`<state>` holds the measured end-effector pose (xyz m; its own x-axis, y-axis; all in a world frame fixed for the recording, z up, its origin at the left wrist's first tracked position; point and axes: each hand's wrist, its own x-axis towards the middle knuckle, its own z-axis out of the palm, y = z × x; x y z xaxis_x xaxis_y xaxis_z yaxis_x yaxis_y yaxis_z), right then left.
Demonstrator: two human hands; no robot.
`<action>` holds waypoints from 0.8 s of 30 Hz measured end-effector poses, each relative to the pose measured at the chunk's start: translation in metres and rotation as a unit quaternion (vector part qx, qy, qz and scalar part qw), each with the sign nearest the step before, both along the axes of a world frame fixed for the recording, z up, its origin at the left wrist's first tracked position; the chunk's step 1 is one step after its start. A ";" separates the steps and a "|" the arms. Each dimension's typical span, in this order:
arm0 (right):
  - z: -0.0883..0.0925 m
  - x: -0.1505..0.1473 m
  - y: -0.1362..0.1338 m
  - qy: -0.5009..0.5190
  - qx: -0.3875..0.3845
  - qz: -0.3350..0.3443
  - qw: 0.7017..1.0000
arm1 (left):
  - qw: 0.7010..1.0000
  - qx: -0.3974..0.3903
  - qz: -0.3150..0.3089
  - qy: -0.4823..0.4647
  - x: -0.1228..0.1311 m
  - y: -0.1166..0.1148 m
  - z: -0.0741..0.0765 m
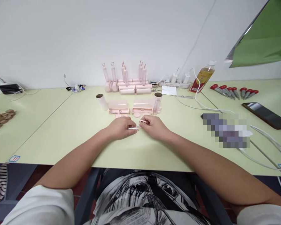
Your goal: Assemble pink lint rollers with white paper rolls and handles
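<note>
Near the middle of the table, my left hand (122,127) is closed round a small clear tube (133,127), whose end points right. Just beside that end, my right hand (154,126) pinches a small pink loop piece (143,121). The two hands are close together but apart. Behind them lie two open pink trays, one on the left (119,111) and one on the right (142,111), with flat pink discs (137,115) in front. A white roll (102,102) stands at the left, and another roll (158,95) at the right has a clear tube by it.
Pink assembled pieces (125,76) stand along the wall. To the right are a bottle (203,76), a power strip (174,84), red-capped tools (231,90), a phone (267,115), a blurred object (227,131) and white cables. Brown pieces (1,120) lie far left.
</note>
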<state>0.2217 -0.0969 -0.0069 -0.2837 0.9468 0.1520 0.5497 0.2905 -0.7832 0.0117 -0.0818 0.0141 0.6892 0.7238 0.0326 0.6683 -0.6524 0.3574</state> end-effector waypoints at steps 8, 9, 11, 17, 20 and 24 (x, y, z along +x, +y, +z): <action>0.005 0.007 0.004 -0.127 -0.013 0.005 0.992 | 0.999 -0.020 0.035 -0.035 -0.007 0.004 0.005; 0.005 0.006 0.004 -0.124 -0.012 0.010 0.992 | 0.997 -0.023 0.046 -0.050 -0.007 0.004 0.006; 0.004 0.006 0.003 -0.108 -0.015 0.017 0.994 | 0.994 -0.026 0.068 -0.076 -0.008 0.005 0.007; 0.004 0.007 0.003 -0.087 -0.027 0.020 0.996 | 0.996 -0.033 0.077 -0.017 -0.007 0.003 0.003; 0.003 0.007 0.004 -0.086 -0.023 0.020 0.996 | 0.996 -0.054 0.070 -0.020 -0.009 0.002 0.001; 0.003 0.006 0.004 -0.069 -0.025 0.018 0.997 | 0.988 -0.101 0.056 -0.100 -0.013 0.002 0.004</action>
